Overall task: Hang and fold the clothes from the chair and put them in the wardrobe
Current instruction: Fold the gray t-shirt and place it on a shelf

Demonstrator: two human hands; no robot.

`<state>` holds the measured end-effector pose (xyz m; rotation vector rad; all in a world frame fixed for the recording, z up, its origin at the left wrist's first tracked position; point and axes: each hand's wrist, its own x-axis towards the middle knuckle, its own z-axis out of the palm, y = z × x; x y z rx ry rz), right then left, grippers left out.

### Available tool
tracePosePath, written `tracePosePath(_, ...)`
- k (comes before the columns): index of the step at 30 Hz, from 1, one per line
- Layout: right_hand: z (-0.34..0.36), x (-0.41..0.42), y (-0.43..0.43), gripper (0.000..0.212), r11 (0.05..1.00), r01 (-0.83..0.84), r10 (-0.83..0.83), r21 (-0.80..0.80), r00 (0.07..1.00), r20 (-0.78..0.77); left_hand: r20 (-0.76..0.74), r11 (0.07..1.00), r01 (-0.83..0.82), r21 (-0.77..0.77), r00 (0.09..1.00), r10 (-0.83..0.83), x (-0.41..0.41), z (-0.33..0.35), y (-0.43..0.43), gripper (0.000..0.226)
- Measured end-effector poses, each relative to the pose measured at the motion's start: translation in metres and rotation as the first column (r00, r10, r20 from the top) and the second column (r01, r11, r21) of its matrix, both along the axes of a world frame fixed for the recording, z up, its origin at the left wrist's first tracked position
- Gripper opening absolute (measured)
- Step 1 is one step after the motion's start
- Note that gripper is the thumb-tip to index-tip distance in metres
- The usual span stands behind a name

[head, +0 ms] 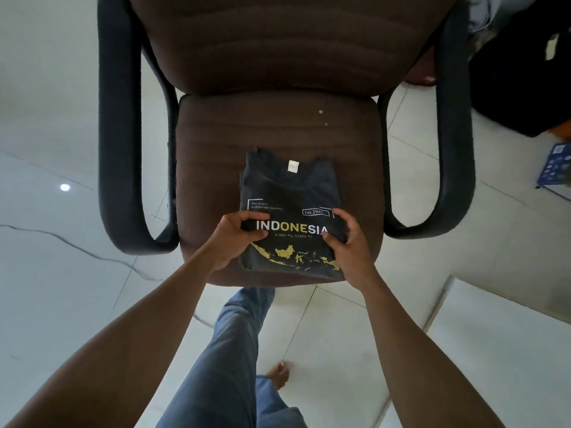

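At the bottom of the frame a leg in blue jeans (pixel 234 335) and a bare foot (pixel 279 373) stand on the pale tiled floor (pixel 61 273), and both arms reach up toward the centre. The left hand (pixel 236 239) has its fingers curled round the left edge of a dark T-shirt (pixel 290 189). The right hand (pixel 346 242) pinches the right edge, thumb on top. Both hold at the line of the printed word, about midway up the cloth.

The shirt lies folded into a neat rectangle on the front half of the brown chair (pixel 262 125) seat, collar tag facing the backrest, centre frame. To my eye the folding is nearly done. The next move is either one last fold in half or a level lift, keeping both sides pinched so the layers don't slip apart. No wardrobe is in sight.

Farther off, at the right edge, sits a blue box (pixel 554 165).
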<state>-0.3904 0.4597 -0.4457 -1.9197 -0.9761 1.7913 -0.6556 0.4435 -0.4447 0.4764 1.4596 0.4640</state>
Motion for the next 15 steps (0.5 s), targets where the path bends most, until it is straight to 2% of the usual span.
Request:
tracePosePath(2, 0.018, 0.011, -0.012, 0.033, 0.999, 0.038, -0.039, -0.039, 0.999, -0.036, -0.009, 0.998, 0.045, 0.041, 0.999, -0.045, 0.01, 0.018, 0.0, 0.035)
tracePosePath(4, 0.038, 0.026, -0.03, 0.029, 0.992, 0.114, -0.117, -0.063, 0.992, -0.056, -0.024, 0.991, 0.113, 0.076, 0.993, -0.112, 0.025, 0.036, -0.003, 0.041)
tracePosePath(9, 0.083, 0.076, -0.108, 0.041, 0.944, 0.329, -0.33, -0.03, 0.942, -0.058, -0.002, 0.936, 0.328, 0.132, 0.944, -0.33, 0.081, 0.077, -0.023, 0.054)
tracePosePath(13, 0.116, 0.115, -0.208, 0.045, 0.815, 0.58, -0.576, 0.01, 0.811, -0.098, -0.04, 0.789, 0.585, 0.189, 0.807, -0.589, 0.146, 0.105, -0.06, 0.063)
tracePosePath(15, 0.13, 0.13, -0.269, 0.043, 0.736, 0.676, -0.67, 0.041, 0.736, -0.1, -0.061, 0.677, 0.703, 0.215, 0.702, -0.71, 0.18, 0.118, -0.085, 0.066)
